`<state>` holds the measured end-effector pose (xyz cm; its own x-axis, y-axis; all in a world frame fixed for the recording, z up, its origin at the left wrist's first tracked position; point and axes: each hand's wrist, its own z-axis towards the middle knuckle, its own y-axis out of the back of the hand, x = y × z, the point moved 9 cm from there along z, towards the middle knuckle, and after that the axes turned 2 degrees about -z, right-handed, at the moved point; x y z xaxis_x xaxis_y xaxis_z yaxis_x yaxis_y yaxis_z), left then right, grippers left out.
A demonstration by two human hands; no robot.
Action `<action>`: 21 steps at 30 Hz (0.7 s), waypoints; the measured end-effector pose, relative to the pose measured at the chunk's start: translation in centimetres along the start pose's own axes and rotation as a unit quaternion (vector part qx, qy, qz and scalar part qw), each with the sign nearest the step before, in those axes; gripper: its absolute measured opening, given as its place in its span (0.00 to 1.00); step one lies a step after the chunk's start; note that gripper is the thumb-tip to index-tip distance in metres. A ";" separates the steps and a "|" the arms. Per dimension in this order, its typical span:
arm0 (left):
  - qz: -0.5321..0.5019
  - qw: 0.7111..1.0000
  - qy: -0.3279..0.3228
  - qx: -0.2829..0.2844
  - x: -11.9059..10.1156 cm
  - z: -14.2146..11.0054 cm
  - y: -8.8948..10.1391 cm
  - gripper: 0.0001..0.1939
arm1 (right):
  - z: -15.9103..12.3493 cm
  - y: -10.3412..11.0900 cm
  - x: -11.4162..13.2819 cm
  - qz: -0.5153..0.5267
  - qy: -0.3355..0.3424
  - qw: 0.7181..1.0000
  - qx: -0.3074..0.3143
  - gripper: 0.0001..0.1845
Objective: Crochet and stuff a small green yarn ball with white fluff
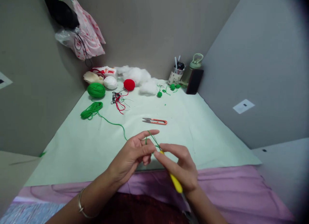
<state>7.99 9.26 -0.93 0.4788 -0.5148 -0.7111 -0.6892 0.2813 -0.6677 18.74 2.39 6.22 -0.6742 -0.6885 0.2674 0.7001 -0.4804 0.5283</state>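
Observation:
My right hand (181, 163) grips a crochet hook (176, 183) with a yellow handle, its tip pointing up and away at the fingertips. Green yarn (154, 139) runs from the hook's tip over the raised index finger of my left hand (137, 150). The thumb of that hand pinches the yarn close to the hook, with the other fingers curled. Any worked stitches there are too small or hidden to make out. From my left hand the strand trails across the cloth to a loose green yarn bundle (91, 110) and a green yarn ball (96, 90).
Orange thread snips (154, 121) lie just beyond my hands. Farther back are a red yarn ball (129, 85), a white yarn ball (110, 82), white stuffing (137, 76) and small green crocheted balls (159, 94). A pen cup (175, 76), a bottle (187, 73) and a phone (195, 82) stand back right.

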 end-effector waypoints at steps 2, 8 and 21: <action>-0.019 1.000 0.016 0.005 0.1 0.1 0.1 0.25 | -0.1 0.2 -1.5 0.084 -0.088 0.993 -0.009 0.19; 0.068 0.996 -0.044 -0.029 -1.0 0.1 0.7 0.23 | -0.3 -0.6 -5.3 0.382 -0.292 0.872 -0.096 0.12; 0.016 1.000 0.003 -0.010 0.6 -0.1 0.0 0.26 | -0.7 -0.5 -3.0 0.182 -0.196 0.961 -0.071 0.18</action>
<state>8.27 8.88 -1.32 0.4524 -0.5114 -0.7306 -0.7147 0.2821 -0.6400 20.56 4.32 4.57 -0.3952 -0.5812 0.7113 0.9130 -0.3340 0.2344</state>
